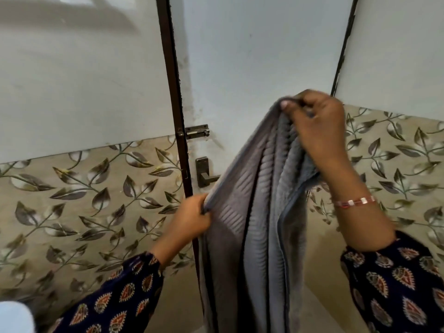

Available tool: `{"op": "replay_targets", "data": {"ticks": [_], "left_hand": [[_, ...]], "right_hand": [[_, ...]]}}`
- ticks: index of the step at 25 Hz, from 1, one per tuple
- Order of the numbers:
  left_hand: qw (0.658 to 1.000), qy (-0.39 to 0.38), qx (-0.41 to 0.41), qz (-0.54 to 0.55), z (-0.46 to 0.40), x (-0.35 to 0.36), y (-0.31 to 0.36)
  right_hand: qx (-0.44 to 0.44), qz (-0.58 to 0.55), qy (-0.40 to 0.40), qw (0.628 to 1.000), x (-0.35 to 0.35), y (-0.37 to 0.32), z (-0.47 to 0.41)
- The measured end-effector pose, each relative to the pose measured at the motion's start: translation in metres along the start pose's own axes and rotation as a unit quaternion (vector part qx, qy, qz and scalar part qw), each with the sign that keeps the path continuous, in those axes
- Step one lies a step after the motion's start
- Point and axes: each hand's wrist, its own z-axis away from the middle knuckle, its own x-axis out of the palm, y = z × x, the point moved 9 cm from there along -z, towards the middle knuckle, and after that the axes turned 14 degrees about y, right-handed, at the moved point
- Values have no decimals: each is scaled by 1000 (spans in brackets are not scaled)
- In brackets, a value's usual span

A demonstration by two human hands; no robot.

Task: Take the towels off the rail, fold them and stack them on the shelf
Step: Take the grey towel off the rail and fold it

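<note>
A: where's the towel (254, 212) at?
B: hanging in front of the door (240, 56). Right hand (319, 131) pinches its top edge up high, left hand (192, 219) grips the side hem lower down, by the door handle (206, 174).

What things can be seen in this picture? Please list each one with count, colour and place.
ribbed grey towel: one, grey, hanging in folds at centre, held by both hands
pale door: one, whitish, behind the towel
dark sliding bolt: one, dark metal, on the door's left edge
dark lever handle: one, dark metal, below the bolt
leaf-patterned wall tiles: beige with grey leaves, lower walls both sides
beaded bracelet: one, pink and white, right wrist
left hand: pinches the towel's edge, low
right hand: grips the towel's top, high
</note>
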Motion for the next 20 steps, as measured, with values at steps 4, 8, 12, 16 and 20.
{"op": "replay_targets", "data": {"ticks": [4, 8, 12, 16, 20], "left_hand": [[989, 80, -116, 50, 1, -8, -51], [982, 69, -73, 158, -19, -8, 14], [982, -44, 43, 180, -29, 11, 90], [969, -56, 24, 238, -29, 9, 105], [968, -80, 32, 234, -20, 4, 100]], "right_hand": [[22, 40, 41, 998, -37, 24, -16], [102, 9, -196, 975, 7, 46, 42], [192, -99, -288, 933, 42, 55, 102], [175, -70, -330, 925, 50, 63, 115], [145, -23, -262, 954, 43, 65, 98]]}}
